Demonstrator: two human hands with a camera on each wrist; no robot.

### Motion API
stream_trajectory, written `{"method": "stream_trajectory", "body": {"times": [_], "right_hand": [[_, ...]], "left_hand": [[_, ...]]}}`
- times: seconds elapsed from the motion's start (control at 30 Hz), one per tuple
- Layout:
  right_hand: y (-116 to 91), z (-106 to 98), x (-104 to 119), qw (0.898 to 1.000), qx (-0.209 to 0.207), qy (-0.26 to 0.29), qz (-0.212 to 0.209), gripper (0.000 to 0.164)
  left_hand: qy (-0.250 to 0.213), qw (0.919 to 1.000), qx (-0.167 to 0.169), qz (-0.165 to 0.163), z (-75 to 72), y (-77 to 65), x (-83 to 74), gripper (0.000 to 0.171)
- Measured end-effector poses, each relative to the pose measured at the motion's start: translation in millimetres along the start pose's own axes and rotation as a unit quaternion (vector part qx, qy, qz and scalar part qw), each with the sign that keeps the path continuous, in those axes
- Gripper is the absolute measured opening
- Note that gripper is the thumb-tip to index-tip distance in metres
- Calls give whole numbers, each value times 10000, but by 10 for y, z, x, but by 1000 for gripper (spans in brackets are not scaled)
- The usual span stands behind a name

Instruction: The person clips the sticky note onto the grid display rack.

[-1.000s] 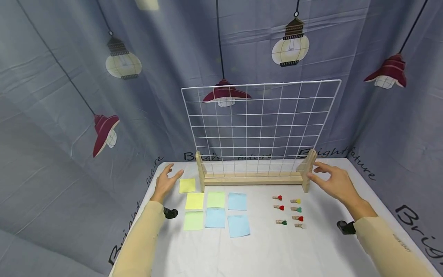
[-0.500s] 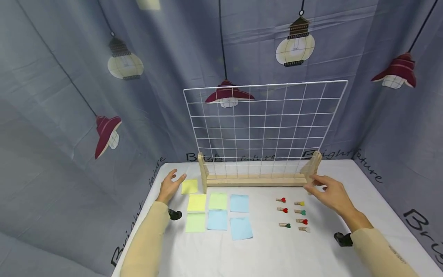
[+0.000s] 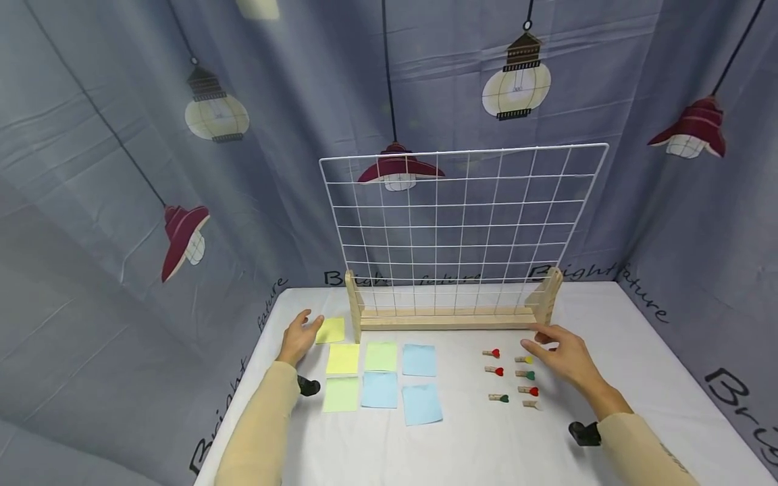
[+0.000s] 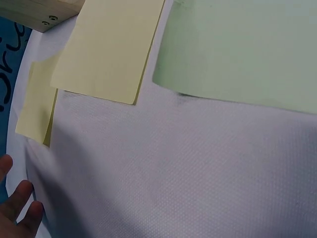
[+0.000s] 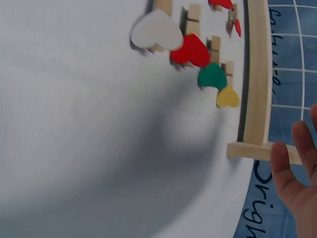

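My left hand point(image 3: 298, 339) hovers at the left of the table, fingers loosely bent, just beside a yellow sticky note point(image 3: 331, 330). Only its fingertips point(image 4: 20, 196) show in the left wrist view, apart from the paper. Over on the right, my right hand point(image 3: 568, 356) is held above the table near a small wooden clothespin with a yellow heart point(image 3: 527, 360). Its thumb and forefinger stand apart with nothing between them. Close by lie clothespins with a green heart point(image 3: 529, 374), a red heart point(image 3: 533, 391) and a white heart point(image 5: 157, 30).
A white wire grid point(image 3: 462, 226) stands upright in a wooden base point(image 3: 446, 322) at the back. More sticky notes lie in front, yellow point(image 3: 343, 360), green point(image 3: 340, 395) and blue point(image 3: 422, 405). Left of the nearest pins are further clothespins point(image 3: 498, 398). A printed curtain point(image 3: 273, 196) surrounds the table.
My right hand has moved left and toward me, from beside the base's right foot to near the yellow-heart clothespin. The left hand has shifted slightly toward the yellow note.
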State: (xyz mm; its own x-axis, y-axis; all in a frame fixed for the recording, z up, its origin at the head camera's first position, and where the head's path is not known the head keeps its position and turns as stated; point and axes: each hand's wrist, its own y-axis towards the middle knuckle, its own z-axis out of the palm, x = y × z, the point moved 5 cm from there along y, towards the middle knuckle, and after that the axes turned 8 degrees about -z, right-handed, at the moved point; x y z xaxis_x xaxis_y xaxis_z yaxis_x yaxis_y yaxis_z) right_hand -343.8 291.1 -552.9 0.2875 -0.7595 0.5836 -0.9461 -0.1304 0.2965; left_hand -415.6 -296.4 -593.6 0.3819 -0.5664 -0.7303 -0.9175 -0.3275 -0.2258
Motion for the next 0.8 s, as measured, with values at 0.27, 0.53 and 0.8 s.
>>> {"method": "stream_trajectory", "body": {"times": [0.27,0.53,0.8], "right_hand": [[-5,122,-36,9987,96,334,382,54],[-63,225,-144,9971,293,289,645,46],[-105,300,-276,9923,548,378,1048,44]], "left_hand": [[314,9986,-354,219,48,37,-2,62],[313,9938,-1009,345,97,7,34,50],[301,9938,-1066,97,179,43,35,48]]}}
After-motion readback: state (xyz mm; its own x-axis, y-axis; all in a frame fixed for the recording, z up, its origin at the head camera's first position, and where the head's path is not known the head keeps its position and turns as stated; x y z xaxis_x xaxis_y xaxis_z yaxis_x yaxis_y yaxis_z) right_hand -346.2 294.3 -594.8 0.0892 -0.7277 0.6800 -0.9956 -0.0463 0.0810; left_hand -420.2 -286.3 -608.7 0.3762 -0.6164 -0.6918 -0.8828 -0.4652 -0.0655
